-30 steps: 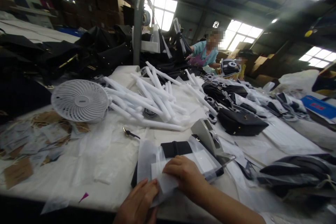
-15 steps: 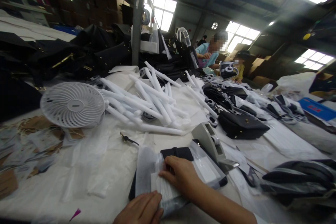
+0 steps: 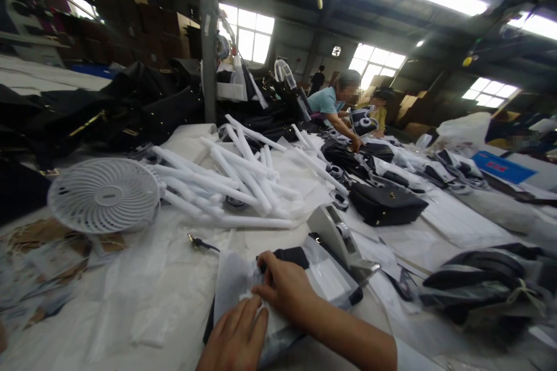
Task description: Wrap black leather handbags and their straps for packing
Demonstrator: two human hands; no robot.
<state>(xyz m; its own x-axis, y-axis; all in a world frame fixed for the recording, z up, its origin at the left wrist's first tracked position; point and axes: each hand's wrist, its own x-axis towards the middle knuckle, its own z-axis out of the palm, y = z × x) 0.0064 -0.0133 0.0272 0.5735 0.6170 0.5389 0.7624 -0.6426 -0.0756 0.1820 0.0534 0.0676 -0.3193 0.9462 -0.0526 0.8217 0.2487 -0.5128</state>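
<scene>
A black strap-like item (image 3: 289,255) wrapped in clear plastic and white foam sheet (image 3: 232,281) lies at the near edge of the table. My left hand (image 3: 235,333) rests on the white sheet with fingers stretched out flat. My right hand (image 3: 285,287) lies over the middle of the wrapped item, fingers curled down and pinching the white sheet. A grey tape dispenser (image 3: 337,235) stands just right of the package.
A white desk fan (image 3: 104,194) lies at the left beside a pile of white foam tubes (image 3: 235,177). A black handbag (image 3: 385,203) and more wrapped bags crowd the right side. Another person (image 3: 337,104) works at the far end. Black bags are stacked at back left.
The view has tilted up and shifted. My left hand slid forward onto the white sheet, and my right hand moved left along the package towards it.
</scene>
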